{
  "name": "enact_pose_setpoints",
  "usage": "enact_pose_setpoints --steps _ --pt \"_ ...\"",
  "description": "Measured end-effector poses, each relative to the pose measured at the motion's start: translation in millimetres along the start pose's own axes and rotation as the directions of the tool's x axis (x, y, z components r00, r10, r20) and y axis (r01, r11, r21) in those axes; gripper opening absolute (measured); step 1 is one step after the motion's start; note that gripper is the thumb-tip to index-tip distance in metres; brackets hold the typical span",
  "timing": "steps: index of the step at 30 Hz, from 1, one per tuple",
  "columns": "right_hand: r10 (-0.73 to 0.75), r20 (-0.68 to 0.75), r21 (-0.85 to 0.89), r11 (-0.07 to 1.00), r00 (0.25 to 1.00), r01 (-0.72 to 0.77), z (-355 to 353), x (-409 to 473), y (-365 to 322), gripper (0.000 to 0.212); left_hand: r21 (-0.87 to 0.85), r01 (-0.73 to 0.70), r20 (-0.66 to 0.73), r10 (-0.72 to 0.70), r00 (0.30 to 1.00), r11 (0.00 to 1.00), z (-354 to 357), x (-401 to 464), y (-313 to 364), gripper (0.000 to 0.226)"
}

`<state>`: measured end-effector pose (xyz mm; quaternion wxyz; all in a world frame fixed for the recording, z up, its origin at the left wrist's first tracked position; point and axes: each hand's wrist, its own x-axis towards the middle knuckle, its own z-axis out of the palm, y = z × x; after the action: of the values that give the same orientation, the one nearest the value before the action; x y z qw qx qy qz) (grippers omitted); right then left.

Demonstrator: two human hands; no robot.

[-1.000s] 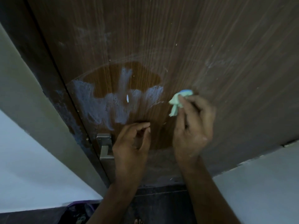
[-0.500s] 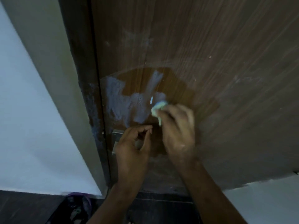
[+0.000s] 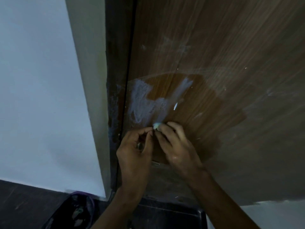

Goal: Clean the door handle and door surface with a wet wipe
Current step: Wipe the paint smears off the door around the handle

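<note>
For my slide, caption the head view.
Right hand rubs a wet wipe on the streaked wooden door.

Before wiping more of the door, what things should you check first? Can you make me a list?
1. Wet wipe held in the right hand: ok, pinched at the fingertips.
2. Wipe touching the door: cannot tell, the fingers hide the contact.
3. White smear gone: not ok, it sits just above the wipe.
4. Left hand out of the wiping path: not ok, its fingertips are right beside the wipe.
5. Door handle cleaned: cannot tell, the hands cover it.
</note>
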<state>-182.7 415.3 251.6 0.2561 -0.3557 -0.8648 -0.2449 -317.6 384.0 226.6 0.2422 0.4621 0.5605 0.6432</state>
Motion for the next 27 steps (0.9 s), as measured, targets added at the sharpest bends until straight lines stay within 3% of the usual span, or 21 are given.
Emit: enact_pose_setpoints --steps 1,3,6,8,9,11,13,16,19,23,24,27 --pt "-0.032 0.008 -0.015 0.999 0.999 0.032 -3 1 2 0.03 0.004 0.006 -0.006 -0.006 1.0 1.0 -1 1 -1 0.014" --pt "-0.012 -0.11 -0.047 0.999 0.994 0.007 -16 17 10 0.025 0.019 0.016 -0.018 -0.015 1.0 1.0 -3 2 -1 0.013" --pt "0.257 -0.405 0.043 0.964 0.877 -0.263 -50 60 30 0.017 0.017 0.003 -0.026 -0.003 1.0 1.0 -4 3 1 0.014" --pt "0.229 -0.557 -0.007 0.96 0.798 -0.28 -66 82 39 0.019 0.019 -0.009 -0.027 0.009 1.0 1.0 -5 5 4 0.016" --pt "0.174 -0.57 -0.06 0.966 0.803 -0.252 -66 82 40 0.019 0.017 -0.008 -0.026 0.008 1.0 1.0 -6 6 4 0.016" --pt "0.126 -0.434 -0.108 0.976 0.892 -0.191 -54 69 28 0.021 0.011 0.006 -0.022 -0.006 1.0 1.0 -8 8 5 0.016" --pt "0.02 -0.182 -0.131 0.99 0.983 -0.044 -32 46 9 0.028 0.014 0.008 -0.034 -0.008 0.999 1.0 -12 9 4 0.016" --pt "-0.127 0.08 -0.066 0.989 0.989 0.132 -6 19 -2 0.034 0.017 0.034 -0.053 -0.033 0.998 0.999 -16 9 5 0.016" --pt "-0.132 0.062 -0.044 0.99 0.989 0.135 -5 18 7 0.033 0.004 0.065 -0.057 -0.065 0.996 0.998 -22 12 5 0.017" --pt "0.074 -0.191 -0.023 0.997 0.979 -0.08 -15 31 12 0.026 -0.024 0.114 -0.05 -0.115 0.992 0.993 -26 16 8 0.019" --pt "0.07 -0.175 -0.027 0.997 0.982 -0.076 -13 32 7 0.026 -0.022 0.118 -0.05 -0.119 0.992 0.993 -27 16 9 0.019" --pt "-0.027 0.15 0.028 0.999 0.988 0.023 1 25 -14 0.034 -0.014 0.135 -0.043 -0.135 0.99 0.991 -28 15 11 0.018"
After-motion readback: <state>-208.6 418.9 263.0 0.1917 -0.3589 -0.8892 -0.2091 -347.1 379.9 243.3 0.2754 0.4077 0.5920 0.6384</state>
